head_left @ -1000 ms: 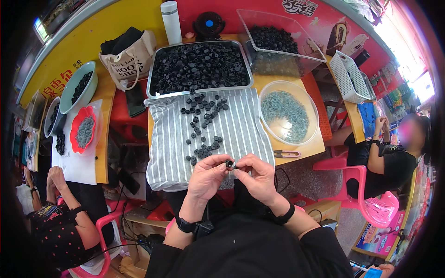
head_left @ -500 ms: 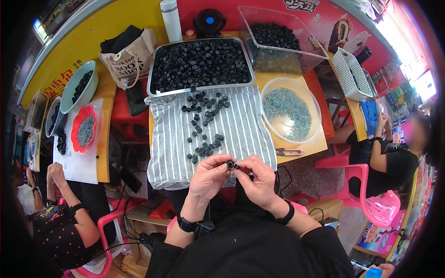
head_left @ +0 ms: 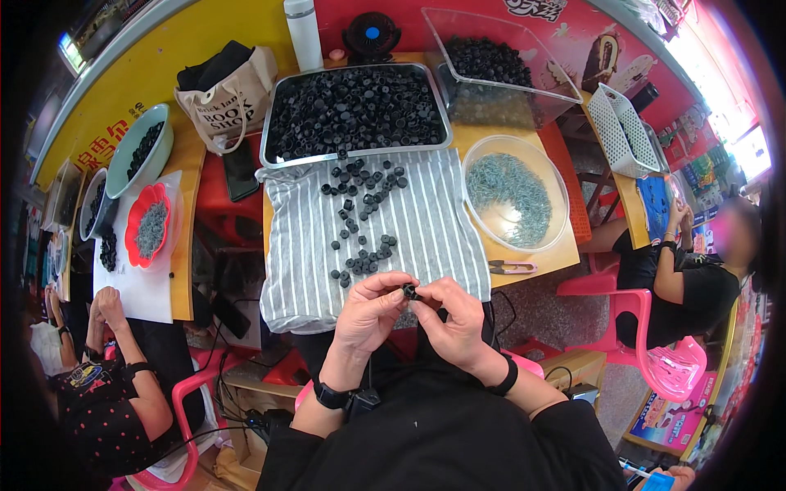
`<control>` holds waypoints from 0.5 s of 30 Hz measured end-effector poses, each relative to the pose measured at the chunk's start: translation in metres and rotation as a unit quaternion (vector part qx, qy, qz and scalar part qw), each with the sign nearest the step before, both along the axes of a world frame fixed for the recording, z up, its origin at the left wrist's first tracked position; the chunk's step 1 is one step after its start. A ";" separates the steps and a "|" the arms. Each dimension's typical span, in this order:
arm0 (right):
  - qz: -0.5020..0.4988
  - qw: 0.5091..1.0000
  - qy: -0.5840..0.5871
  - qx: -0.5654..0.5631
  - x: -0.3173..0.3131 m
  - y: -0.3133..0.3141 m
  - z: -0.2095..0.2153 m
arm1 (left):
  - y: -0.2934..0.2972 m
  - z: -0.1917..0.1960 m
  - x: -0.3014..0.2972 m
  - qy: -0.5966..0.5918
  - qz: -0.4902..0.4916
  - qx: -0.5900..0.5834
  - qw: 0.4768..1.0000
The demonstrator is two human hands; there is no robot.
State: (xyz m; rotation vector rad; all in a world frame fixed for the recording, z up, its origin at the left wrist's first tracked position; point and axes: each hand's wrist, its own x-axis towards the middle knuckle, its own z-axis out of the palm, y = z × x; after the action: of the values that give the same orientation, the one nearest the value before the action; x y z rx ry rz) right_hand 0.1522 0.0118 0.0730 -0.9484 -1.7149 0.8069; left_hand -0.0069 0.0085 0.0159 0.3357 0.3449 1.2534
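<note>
Both hands meet just beyond the near edge of a grey-and-white striped cloth. My left hand pinches a small round black cap-like part between thumb and forefinger. My right hand is closed at the same part, its thumb and fingertips touching it from the right; they hide much of it. On the cloth ahead lie several loose black caps, in a trail from a metal tray heaped with more black caps.
A clear round tub of thin greyish pieces and a pair of thread snips are at the right. Behind stand a clear bin, a fan and a white bottle. People sit at tables left and right.
My right fingertips have shifted slightly left, closer against the black cap. My left hand keeps its pinch almost in place.
</note>
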 end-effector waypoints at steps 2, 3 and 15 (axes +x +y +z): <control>-0.002 1.000 0.001 -0.004 0.000 0.000 -0.001 | 0.000 -0.001 0.000 0.002 0.000 0.000 1.000; -0.004 1.000 0.002 -0.008 -0.001 -0.001 -0.001 | 0.000 -0.001 0.000 0.002 0.000 0.000 1.000; -0.043 0.999 0.018 0.023 -0.005 -0.004 -0.003 | -0.001 -0.001 0.001 0.011 0.000 0.013 1.000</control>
State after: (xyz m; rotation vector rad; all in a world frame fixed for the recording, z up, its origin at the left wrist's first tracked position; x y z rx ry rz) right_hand 0.1474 0.0082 0.0696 -0.9631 -1.6437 0.7207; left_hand -0.0055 0.0078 0.0147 0.3710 0.3473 1.2549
